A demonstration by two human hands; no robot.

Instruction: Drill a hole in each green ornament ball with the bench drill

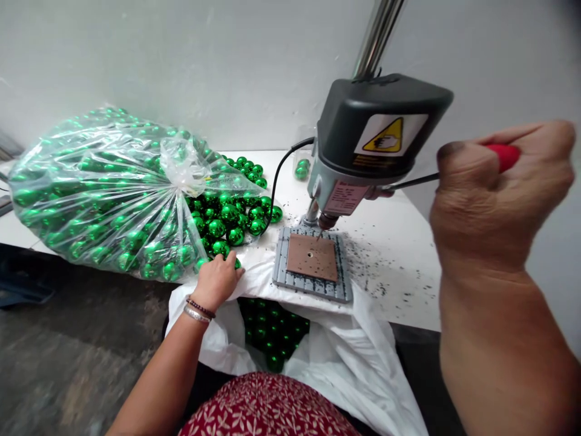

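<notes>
My right hand (494, 194) is wrapped round the red knob (503, 156) on the lever (415, 180) of a small bench drill press (372, 139). My left hand (220, 278) is at the edge of a pile of shiny green balls (229, 212), its fingers curled on a green ball (238, 264) that is mostly hidden. Under the drill's chuck (327, 221) lies a brown board (311, 257) with a small hole, resting on the grooved grey base (313, 292). No ball sits on the board.
A big clear plastic bag (113, 200) full of green balls lies on the left of the white table (403, 242). Dark shavings are scattered round the base. A clear container (302, 163) stands behind. An open white sack (358, 345) with green balls hangs at the table's front edge.
</notes>
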